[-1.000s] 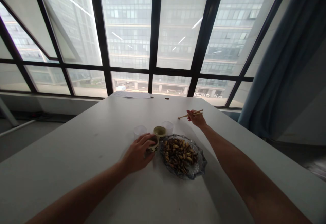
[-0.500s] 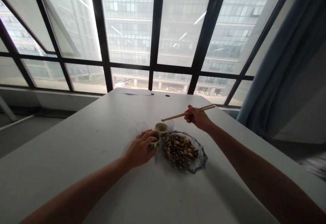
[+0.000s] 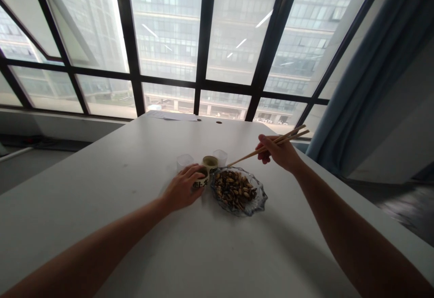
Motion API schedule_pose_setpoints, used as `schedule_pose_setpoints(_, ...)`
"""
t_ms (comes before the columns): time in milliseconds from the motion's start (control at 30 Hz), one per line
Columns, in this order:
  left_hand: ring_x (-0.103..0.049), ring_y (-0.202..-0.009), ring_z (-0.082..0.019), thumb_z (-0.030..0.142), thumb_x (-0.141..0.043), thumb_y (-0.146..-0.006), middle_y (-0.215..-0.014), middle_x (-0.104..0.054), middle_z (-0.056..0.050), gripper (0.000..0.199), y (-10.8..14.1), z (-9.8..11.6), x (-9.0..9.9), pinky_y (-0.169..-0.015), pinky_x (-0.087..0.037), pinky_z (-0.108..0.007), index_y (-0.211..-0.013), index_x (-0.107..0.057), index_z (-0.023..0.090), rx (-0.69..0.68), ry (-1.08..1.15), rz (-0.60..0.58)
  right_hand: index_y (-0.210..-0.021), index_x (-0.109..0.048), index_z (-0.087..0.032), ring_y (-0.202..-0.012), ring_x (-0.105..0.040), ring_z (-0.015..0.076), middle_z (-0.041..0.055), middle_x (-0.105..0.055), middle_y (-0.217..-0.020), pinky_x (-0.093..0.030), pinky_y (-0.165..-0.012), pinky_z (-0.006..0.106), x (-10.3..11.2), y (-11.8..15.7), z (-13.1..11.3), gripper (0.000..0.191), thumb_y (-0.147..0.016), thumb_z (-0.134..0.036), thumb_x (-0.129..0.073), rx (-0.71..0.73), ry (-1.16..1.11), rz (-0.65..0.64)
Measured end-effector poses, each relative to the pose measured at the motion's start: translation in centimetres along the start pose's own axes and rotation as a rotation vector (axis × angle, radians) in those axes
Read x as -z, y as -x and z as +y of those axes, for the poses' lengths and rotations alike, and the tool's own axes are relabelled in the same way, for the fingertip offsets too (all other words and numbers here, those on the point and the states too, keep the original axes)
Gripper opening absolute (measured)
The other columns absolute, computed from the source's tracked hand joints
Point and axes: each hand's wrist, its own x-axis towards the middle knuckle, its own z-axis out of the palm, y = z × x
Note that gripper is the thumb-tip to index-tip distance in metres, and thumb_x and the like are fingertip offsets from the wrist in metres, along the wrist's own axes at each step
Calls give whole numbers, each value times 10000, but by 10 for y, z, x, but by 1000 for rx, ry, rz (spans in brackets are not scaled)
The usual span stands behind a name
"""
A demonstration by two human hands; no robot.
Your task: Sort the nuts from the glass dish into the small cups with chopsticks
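Observation:
My left hand is closed around a small cup with dark characters on its side, its fingertips over the rim. A second small cup, yellowish-green inside, stands just behind it. My right hand grips a pair of wooden chopsticks, slanting down to the left. Their tips are close together near the far rim of a scalloped glass dish; anything between them is too small to make out. A heap of brown seeds and pale shelled nuts lies in the dish.
Two clear plastic cups stand behind, a left one and a right one. Paper sheets lie at the far end of the white table. Beyond it are windows, with a blue curtain on the right.
My right hand has moved right, carrying the chopstick tips from over the far cup to the dish's far rim. My left hand stays around its cup. The view has shifted slightly.

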Motion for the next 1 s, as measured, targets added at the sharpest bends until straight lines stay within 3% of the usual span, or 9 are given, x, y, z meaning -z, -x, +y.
schedule_pose_setpoints(133, -497, -1323, -280, 223, -630, -852, -1344, -599, -101, 270, 0, -1, -1, -1085, -481, -492, -1119, -594, 217, -9, -7, -1, -627, -671, -138, -354, -566, 124, 60, -639, -470, -429, -350, 212, 18, 13, -11, 615, -739, -742, -651, -48, 157, -258)
schedule_pose_setpoints(367, -500, -1319, -275, 228, -615, -868, -1346, -597, -109, 272, 0, 0, 1, -1087, -482, -487, -1138, -588, 214, -21, -37, 1, -652, -668, -147, -399, -598, 125, 55, -664, -515, -437, -387, 207, 25, 20, -21, 550, -795, -677, -632, -72, 362, -411)
schedule_pose_setpoints(733, -513, -1313, -281, 260, -605, -880, -1333, -607, -120, 253, -1, 3, 3, -1077, -491, -494, -1127, -595, 205, -24, -74, 0, -684, -664, -152, -454, -622, 125, 45, -681, -562, -479, -453, 222, 23, 19, -20, 512, -830, -641, -617, -104, 401, -544)
schedule_pose_setpoints(1000, -517, -1312, -280, 257, -604, -879, -1333, -609, -124, 257, 0, 2, 3, -1074, -496, -488, -1129, -595, 201, -32, -88, 1, -675, -657, -142, -431, -614, 120, 43, -673, -538, -480, -433, 213, 23, 18, -20, 536, -802, -663, -641, -116, 341, -515)
